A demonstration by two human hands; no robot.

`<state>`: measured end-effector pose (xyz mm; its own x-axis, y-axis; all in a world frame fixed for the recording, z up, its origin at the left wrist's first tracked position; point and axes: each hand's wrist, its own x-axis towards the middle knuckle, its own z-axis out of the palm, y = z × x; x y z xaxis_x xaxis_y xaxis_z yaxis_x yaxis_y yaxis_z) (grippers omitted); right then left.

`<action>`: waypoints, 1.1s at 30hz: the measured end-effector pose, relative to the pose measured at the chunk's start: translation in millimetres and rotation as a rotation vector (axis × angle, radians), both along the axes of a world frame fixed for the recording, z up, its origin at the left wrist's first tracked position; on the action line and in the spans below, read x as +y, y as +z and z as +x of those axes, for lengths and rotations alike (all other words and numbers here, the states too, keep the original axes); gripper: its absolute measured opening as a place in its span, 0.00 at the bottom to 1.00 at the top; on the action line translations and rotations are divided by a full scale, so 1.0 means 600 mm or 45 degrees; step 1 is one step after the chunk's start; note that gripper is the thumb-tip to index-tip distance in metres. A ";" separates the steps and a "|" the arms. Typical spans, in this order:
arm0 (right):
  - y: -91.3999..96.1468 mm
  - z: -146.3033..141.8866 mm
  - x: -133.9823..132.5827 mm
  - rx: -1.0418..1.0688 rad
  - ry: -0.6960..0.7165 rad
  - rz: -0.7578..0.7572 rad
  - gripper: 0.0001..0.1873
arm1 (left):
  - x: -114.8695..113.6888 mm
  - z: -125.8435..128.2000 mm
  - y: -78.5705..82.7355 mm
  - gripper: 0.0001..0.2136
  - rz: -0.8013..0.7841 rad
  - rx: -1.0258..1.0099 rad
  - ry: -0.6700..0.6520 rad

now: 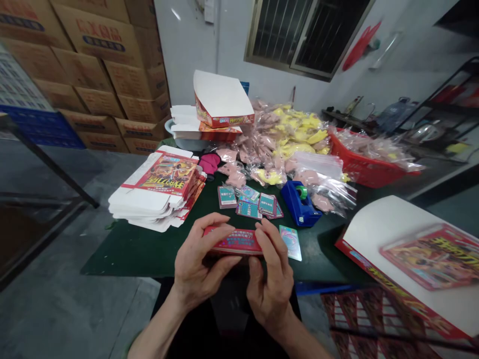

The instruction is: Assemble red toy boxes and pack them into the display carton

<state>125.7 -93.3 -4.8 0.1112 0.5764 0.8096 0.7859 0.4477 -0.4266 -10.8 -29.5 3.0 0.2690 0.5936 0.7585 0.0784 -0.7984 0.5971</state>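
Observation:
A small red printed box [239, 241] is held level between both hands over the table's near edge. My left hand [200, 257] grips its left end, fingers along the upper side and thumb beneath. At the right end my right hand [271, 269] closes on it the same way. Beyond the box lie a teal-backed card stack [227, 197] and several loose cards [249, 208]. A shiny pale card [290, 242] rests just right of my right hand. The underside of the box is hidden.
Flat printed cartons [149, 194] are piled on the left of the green table [142, 254]. A blue tape dispenser [301, 204] stands behind the cards. Bagged pink and yellow items [295, 129] heap at the back. On the right are a red basket [368, 162] and an open display box [374, 234].

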 end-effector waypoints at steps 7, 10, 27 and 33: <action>-0.005 0.015 0.010 0.082 0.177 0.012 0.25 | 0.009 -0.007 0.009 0.14 0.038 0.028 -0.019; 0.000 0.058 0.007 0.229 0.227 -0.097 0.26 | 0.012 -0.012 0.007 0.15 0.033 0.051 -0.046; 0.031 0.369 0.107 0.992 -0.618 -1.189 0.13 | 0.025 0.032 -0.004 0.14 0.171 -0.042 0.207; 0.027 0.360 0.121 1.274 -0.677 -1.147 0.15 | 0.024 0.031 -0.006 0.14 0.170 -0.049 0.199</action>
<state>341.9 -20.7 11.5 0.7619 0.5496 -0.3428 -0.0204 -0.5086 -0.8608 7.6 -15.3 -0.7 0.1507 0.5196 0.8410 0.1866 -0.8504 0.4919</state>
